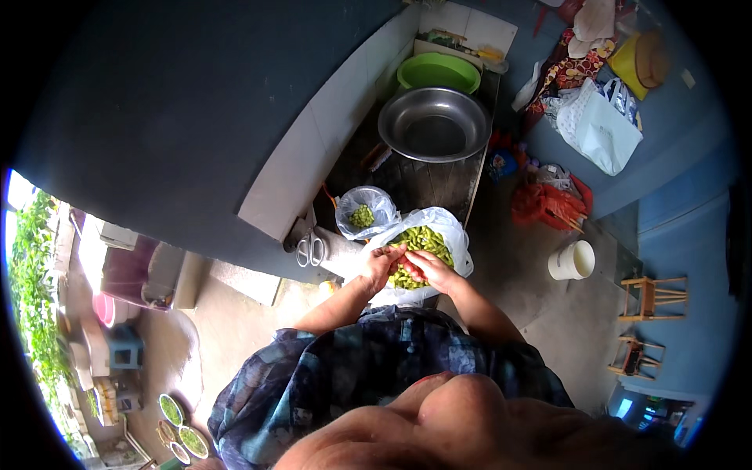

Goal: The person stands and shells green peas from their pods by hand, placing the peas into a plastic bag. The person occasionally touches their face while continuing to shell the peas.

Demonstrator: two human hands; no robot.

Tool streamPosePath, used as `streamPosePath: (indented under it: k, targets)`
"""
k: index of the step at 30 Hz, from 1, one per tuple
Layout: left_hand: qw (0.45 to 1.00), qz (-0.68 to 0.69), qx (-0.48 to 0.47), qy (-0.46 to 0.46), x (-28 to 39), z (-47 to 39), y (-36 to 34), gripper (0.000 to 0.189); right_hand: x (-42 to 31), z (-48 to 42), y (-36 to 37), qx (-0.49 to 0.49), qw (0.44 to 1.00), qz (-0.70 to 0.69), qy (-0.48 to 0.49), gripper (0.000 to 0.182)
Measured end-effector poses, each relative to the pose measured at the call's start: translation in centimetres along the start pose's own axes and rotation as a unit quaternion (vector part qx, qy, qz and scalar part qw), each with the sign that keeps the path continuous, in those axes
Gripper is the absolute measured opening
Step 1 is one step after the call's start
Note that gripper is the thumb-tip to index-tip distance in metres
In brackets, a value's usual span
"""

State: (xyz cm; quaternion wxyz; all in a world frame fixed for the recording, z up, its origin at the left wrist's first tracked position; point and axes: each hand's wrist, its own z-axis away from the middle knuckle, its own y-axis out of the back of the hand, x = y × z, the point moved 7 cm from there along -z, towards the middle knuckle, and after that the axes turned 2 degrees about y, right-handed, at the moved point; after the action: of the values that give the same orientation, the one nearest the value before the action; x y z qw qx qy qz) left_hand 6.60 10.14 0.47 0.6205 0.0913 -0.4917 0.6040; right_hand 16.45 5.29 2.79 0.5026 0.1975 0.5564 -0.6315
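Note:
Green bean pods fill an open white plastic bag in front of me. Over the near side of the pods, my left hand and my right hand meet with their fingertips together. A small green thing, perhaps a pod, seems pinched between them, but it is too small to tell which hand grips it. Just beyond, to the left, a bowl lined with a clear plastic bag holds a small heap of shelled green beans.
A steel basin and a green basin stand farther back on the dark worktop. Scissors lie left of the bowl, near a brush. A white bucket and red plastic bags are at the right.

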Motion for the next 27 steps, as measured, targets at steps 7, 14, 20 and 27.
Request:
streamPosePath:
  k: [7, 14, 20, 27]
  targets:
    - [0.999, -0.038, 0.012, 0.006, 0.7, 1.1, -0.1, 0.009, -0.4, -0.3, 0.3, -0.045, 0.971, 0.228, 0.049, 0.022]
    - [1.000, 0.008, 0.021, -0.018, 1.7, 1.8, -0.8, 0.012, -2.1, -0.1, -0.4, -0.027, 0.918, 0.375, 0.128, 0.028]
    - [1.000, 0.024, 0.006, 0.014, 1.1, 1.2, -0.9, 0.016, -2.2, 0.2, 0.0, 0.073, 0.859, 0.472, 0.186, 0.023]
    - [0.999, 0.042, -0.027, 0.001, 0.6, 0.9, 0.2, 0.014, 0.0, -0.9, -0.5, 0.023, 0.985, 0.154, 0.079, 0.022]
